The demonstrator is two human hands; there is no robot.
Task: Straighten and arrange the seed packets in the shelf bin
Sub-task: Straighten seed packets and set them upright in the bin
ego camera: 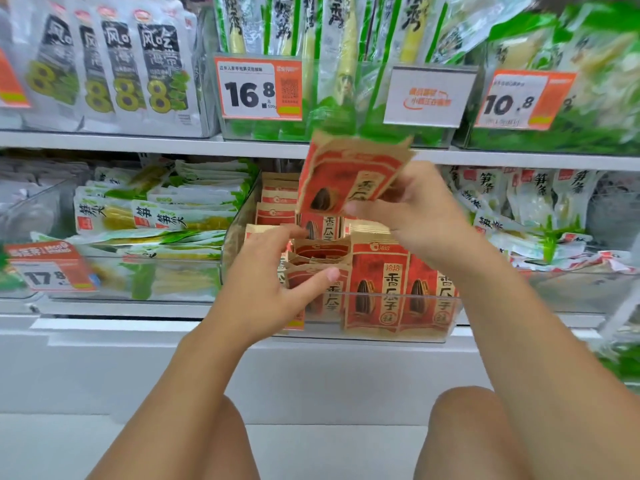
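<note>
Right hand [412, 216] grips a raised seed packet [346, 178] above the bin [381, 336]; left hand [273, 278], fingers relaxed, touches the front packets [379, 289].

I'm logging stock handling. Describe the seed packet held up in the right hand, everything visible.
The packet is a flat kraft-paper pouch with a red printed panel, a dark sunflower seed picture and a tan label bearing black characters. Its top edge looks crumpled. It is tilted, raised above the clear bin, in front of the upper shelf's edge. The right hand pinches its lower right part; the left hand does not touch it.
</note>
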